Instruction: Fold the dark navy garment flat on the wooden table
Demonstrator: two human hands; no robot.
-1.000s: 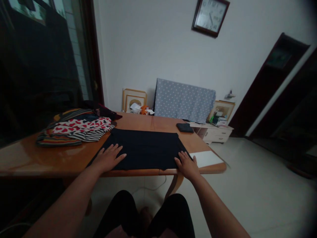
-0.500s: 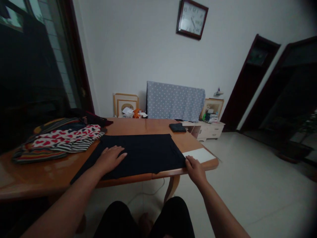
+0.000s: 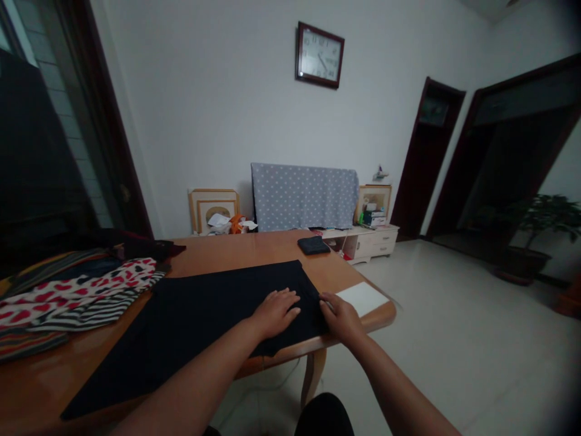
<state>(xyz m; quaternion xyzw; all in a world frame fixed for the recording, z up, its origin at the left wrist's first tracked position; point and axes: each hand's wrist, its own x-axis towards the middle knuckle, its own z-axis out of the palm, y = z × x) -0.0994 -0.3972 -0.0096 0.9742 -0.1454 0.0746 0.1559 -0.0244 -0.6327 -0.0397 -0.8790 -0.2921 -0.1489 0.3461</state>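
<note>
A large black cloth (image 3: 204, 315) lies spread flat on the wooden table (image 3: 267, 245). My left hand (image 3: 275, 312) rests palm down on the cloth near its right end, fingers together and pointing right. My right hand (image 3: 341, 315) sits just beside it at the cloth's right edge, fingers curled on the hem near the table's front corner. The two hands are a few centimetres apart.
A pile of striped and red-patterned clothes (image 3: 77, 290) lies at the table's left. A small folded dark item (image 3: 313, 244) sits at the far side, a white sheet (image 3: 362, 297) at the right corner. Behind stand a dotted covered object (image 3: 304, 197), picture frames, a low cabinet (image 3: 370, 239) and dark doorways.
My left hand slid right across the black cloth to its right end, close to my right hand. The view turned right, so the table and clothes shifted left.
</note>
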